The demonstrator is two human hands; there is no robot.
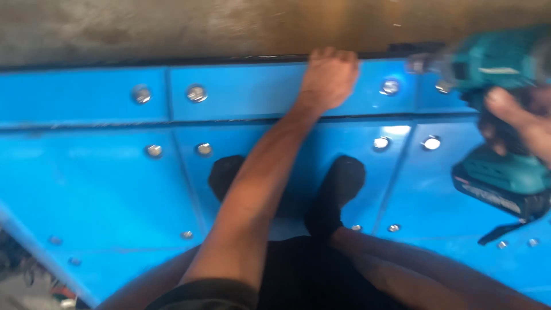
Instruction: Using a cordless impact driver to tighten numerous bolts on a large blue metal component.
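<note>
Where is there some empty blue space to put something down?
The widest bare blue patch is the big left panel, between its bolts and the person's left arm. The right side is crowded: the right hand holds a teal drill there, and the feet fill the middle. The left hand rests on the top edge.

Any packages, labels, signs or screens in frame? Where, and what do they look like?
No packages, signs or screens.
Label strip on the battery of the teal cordless drill held in the right hand, far right: narrow strip, red and pale, blurred.
Pale mark on the drill's body, upper right: too blurred to describe.
</note>
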